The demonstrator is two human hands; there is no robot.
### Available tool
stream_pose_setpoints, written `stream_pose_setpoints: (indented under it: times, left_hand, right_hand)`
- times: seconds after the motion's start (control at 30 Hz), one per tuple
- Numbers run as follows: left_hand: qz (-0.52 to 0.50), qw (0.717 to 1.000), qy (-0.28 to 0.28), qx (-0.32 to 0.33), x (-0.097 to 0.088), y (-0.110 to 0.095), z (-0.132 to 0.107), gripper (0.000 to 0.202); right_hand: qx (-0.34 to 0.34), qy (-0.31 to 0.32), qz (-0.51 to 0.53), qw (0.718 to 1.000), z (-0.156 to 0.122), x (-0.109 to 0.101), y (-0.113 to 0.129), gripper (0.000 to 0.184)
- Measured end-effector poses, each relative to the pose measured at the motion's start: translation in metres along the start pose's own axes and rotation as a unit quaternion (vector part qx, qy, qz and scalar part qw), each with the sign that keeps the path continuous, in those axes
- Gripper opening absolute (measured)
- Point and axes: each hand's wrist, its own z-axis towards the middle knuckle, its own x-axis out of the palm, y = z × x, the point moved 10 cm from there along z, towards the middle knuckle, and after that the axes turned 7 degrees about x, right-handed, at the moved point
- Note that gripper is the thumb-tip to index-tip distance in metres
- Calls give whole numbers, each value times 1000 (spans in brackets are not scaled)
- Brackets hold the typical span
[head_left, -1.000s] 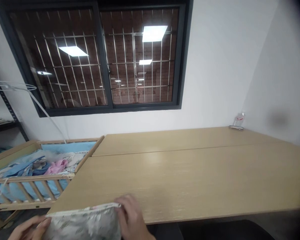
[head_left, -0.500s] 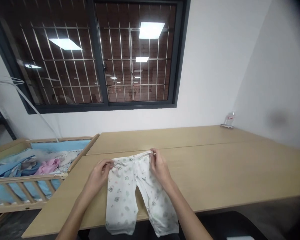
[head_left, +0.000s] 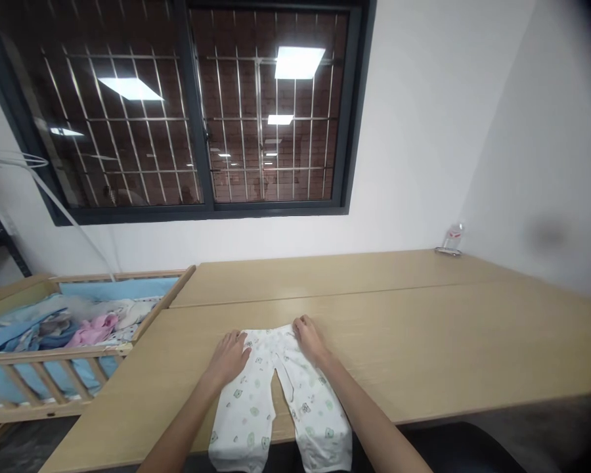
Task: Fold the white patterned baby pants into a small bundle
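A pair of small white baby pants [head_left: 251,401] with green and grey prints lies with its waistband and upper part on the wooden table. Both legs reach toward me, and their cuffs hang past the near edge. My left hand [head_left: 230,360] is closed on the left end of the waistband, its thumb over the cloth. At the right end of the waistband, my right hand [head_left: 310,338] grips the cloth with bent fingers. The fingertips of both hands are partly hidden.
The table [head_left: 423,335] stretches far to the right. A clear bottle [head_left: 454,235] stands in its back right corner beside a small flat item. On the left, a wooden crib [head_left: 54,358] holds piled clothes. A dark chair [head_left: 465,443] is below the near edge.
Both hands have lowered the pants' waistband onto the table and toward me. My left hand has shifted right, and the waistband now lies flatter.
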Motion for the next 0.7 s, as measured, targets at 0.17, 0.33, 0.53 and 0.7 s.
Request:
stream_pose_setpoints:
  times: [0.17, 0.33, 0.53, 0.7]
  left_hand:
    - [35, 998, 28, 42, 10, -2, 1, 51]
    - [37, 996, 53, 59, 22, -4, -1, 54]
    - [51, 996, 65, 45, 34, 3, 9, 59]
    - [62, 995, 71, 27, 44, 13, 32, 64]
  right_hand:
    - [-85, 16, -54, 995, -4, 2, 11, 26]
    - [-110, 47, -80, 990, -14, 3, 19, 33]
    - [-99, 69, -77, 990, -10, 11, 13, 42]
    - [-92, 83, -70, 990, 12, 20, 4, 45]
